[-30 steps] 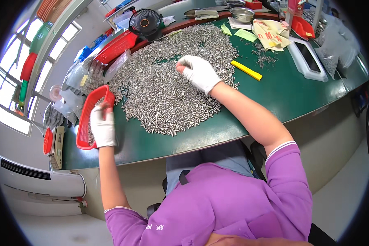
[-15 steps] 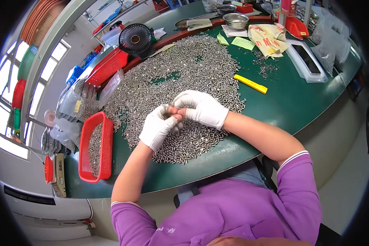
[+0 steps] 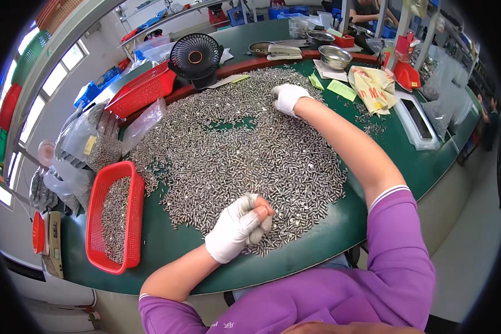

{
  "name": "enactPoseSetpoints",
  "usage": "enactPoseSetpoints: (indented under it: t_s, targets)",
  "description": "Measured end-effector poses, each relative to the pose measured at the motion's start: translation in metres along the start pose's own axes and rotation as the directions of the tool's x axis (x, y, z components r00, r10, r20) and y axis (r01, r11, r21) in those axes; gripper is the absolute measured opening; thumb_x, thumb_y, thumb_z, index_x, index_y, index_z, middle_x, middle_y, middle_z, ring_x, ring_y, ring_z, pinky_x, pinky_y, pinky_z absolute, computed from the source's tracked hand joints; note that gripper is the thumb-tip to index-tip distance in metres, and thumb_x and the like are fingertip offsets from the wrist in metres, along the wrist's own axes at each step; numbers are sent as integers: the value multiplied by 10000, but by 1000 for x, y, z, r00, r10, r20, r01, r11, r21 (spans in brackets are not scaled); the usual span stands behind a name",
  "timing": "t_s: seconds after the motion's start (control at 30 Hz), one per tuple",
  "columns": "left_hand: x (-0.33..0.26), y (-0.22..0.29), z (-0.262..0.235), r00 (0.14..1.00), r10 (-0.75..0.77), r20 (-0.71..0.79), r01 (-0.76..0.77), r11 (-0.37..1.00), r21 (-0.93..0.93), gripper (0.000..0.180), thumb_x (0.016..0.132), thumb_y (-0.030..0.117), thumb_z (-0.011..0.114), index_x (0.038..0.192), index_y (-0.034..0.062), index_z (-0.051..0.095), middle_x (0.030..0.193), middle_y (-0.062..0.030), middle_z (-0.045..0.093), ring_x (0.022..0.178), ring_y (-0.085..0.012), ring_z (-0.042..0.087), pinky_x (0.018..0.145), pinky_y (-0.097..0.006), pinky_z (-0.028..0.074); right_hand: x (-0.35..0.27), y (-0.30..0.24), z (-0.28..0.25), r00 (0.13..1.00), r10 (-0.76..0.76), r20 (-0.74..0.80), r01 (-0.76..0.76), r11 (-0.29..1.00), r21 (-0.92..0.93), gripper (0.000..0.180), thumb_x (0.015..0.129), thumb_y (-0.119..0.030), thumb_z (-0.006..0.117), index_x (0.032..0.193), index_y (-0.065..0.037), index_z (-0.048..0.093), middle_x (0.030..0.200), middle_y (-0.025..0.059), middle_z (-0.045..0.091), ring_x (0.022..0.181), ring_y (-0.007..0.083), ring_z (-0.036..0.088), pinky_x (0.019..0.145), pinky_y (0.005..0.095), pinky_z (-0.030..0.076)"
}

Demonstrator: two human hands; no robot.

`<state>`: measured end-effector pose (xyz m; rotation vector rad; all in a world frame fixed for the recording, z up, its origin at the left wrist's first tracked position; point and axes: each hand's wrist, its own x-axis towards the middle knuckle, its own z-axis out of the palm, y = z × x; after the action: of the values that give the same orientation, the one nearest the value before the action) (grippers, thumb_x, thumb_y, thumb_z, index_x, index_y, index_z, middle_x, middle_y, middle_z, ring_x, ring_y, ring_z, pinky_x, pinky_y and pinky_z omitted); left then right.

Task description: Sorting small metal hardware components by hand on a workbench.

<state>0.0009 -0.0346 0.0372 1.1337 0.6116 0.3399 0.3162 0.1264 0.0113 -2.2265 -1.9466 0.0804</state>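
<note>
White-gloved left hand [image 3: 236, 225], near: curled closed, contents hidden | white-gloved right hand [image 3: 289, 99], far right: grip unclear to me | small silvery metal cylinders [image 3: 228, 161]: spread beneath both | apparently hand-picking; next calls for light pinching

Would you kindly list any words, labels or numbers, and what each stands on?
Crumpled yellowish cloth: large red letters; I won't copy them.
Purple shirt: small white markings, unclear.
Yellow label on the left plastic bag: too small to read.
Yellow tag on the red bin: likewise unreadable.
</note>
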Motion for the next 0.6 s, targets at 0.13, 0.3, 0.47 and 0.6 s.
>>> enactPoseSetpoints:
  t_s: [0.13, 0.3, 0.47, 0.6]
  targets:
    - [8, -4, -15, 992, 110, -55, -122, 938, -325, 257, 952, 363, 560, 926, 112, 512, 675, 1, 465, 492, -80, 340, 477, -232, 292, 10, -33, 5, 998, 40, 39, -40, 999, -13, 461, 832, -424, 590, 1204, -156, 633, 1165, 187, 632, 1081, 354, 602, 936, 413, 478]
    - [19, -7, -27, 993, 88, -83, -115, 903, -413, 238, 932, 353, 577, 942, 116, 554, 712, -20, 506, 537, -123, 400, 498, -265, 313, -17, -32, 7, 968, -246, 39, 238, 959, 151, 397, 825, -411, 597, 1125, -166, 682, 1084, 150, 674, 1010, 338, 633, 891, 411, 492]
    - [23, -16, -39, 963, 177, -202, -238, 914, -330, 275, 960, 367, 554, 1002, 95, 544, 821, -31, 575, 581, -81, 450, 519, -215, 370, -74, -46, -9, 906, -423, 24, 416, 899, 139, 305, 824, -294, 612, 1093, -180, 701, 1027, 135, 689, 949, 329, 649, 841, 415, 508]
    - [16, -11, -37, 953, 175, -246, -239, 936, -260, 253, 955, 328, 569, 1045, 91, 554, 804, -10, 553, 581, -76, 435, 537, -220, 365, -102, -54, -17, 833, -546, 91, 505, 817, 277, 200, 790, -190, 659, 974, -139, 720, 1007, 89, 670, 957, 295, 632, 842, 384, 507]
